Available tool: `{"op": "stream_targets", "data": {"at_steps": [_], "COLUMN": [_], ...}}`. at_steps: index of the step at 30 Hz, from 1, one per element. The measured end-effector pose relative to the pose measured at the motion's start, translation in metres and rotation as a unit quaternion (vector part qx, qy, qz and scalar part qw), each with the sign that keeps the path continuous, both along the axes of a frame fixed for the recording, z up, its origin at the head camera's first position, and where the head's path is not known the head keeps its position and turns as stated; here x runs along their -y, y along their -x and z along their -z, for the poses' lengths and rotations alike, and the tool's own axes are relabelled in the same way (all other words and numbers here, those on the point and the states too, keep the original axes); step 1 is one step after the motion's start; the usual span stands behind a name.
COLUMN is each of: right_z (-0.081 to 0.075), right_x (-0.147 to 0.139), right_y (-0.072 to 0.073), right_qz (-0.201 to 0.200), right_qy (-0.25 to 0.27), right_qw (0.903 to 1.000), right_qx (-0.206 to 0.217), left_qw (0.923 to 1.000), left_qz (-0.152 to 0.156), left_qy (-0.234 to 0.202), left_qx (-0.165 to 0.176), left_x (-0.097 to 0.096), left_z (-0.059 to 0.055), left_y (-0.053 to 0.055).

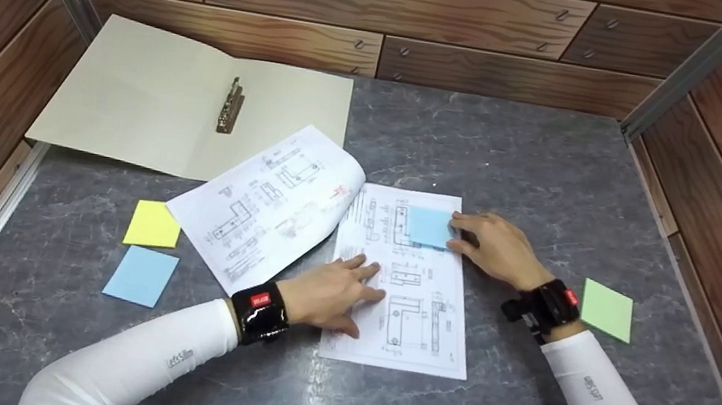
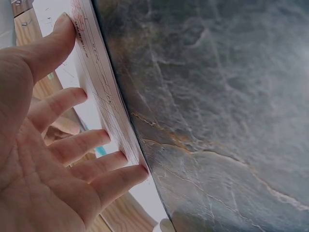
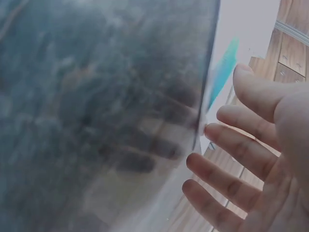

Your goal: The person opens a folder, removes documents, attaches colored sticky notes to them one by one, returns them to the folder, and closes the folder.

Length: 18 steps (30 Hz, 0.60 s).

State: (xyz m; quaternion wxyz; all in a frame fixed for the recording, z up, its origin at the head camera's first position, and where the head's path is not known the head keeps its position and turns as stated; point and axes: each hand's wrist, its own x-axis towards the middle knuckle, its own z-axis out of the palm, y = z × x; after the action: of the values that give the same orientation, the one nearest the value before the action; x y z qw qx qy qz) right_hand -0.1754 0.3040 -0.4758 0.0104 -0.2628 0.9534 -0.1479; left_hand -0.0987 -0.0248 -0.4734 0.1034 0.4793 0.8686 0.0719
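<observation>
A blue sticky note (image 1: 429, 227) lies on the upper part of a sheet with technical drawings (image 1: 413, 335). My right hand (image 1: 498, 248) is at the note's right edge, thumb and fingertips touching there. In the right wrist view the right hand's fingers (image 3: 231, 145) are spread and fairly straight beside the blue note (image 3: 224, 72). My left hand (image 1: 328, 294) rests with spread fingertips on the left part of the same sheet. The left wrist view shows the left hand (image 2: 58, 140) with its fingertips against the paper (image 2: 91, 48). A turned-over page (image 1: 278, 198) curls up to the left.
An open cream folder (image 1: 139, 89) with a metal clip (image 1: 230, 109) lies at the back left, partly under the turned page. A yellow note pad (image 1: 152, 225) and a blue note pad (image 1: 140, 276) are at left. A green note pad (image 1: 607, 310) lies beyond the right wrist.
</observation>
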Motion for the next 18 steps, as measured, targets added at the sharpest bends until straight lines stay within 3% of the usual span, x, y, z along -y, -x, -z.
{"op": "stream_targets", "data": {"at_steps": [9, 18], "right_z": [-0.019, -0.035], "right_x": [-0.021, -0.074], "right_y": [-0.019, -0.044], "right_qz": [0.02, 0.083], "right_qy": [0.026, 0.019], "right_qw": [0.9991, 0.9958], "right_qx": [-0.027, -0.034], "left_qw": [0.9999, 1.0], "left_qz": [-0.007, 0.001], "left_qy": [0.007, 0.009], "left_qx": [0.006, 0.0], "left_x": [-0.001, 0.0], "left_z": [0.0, 0.002], "left_y": [0.0, 0.001]}}
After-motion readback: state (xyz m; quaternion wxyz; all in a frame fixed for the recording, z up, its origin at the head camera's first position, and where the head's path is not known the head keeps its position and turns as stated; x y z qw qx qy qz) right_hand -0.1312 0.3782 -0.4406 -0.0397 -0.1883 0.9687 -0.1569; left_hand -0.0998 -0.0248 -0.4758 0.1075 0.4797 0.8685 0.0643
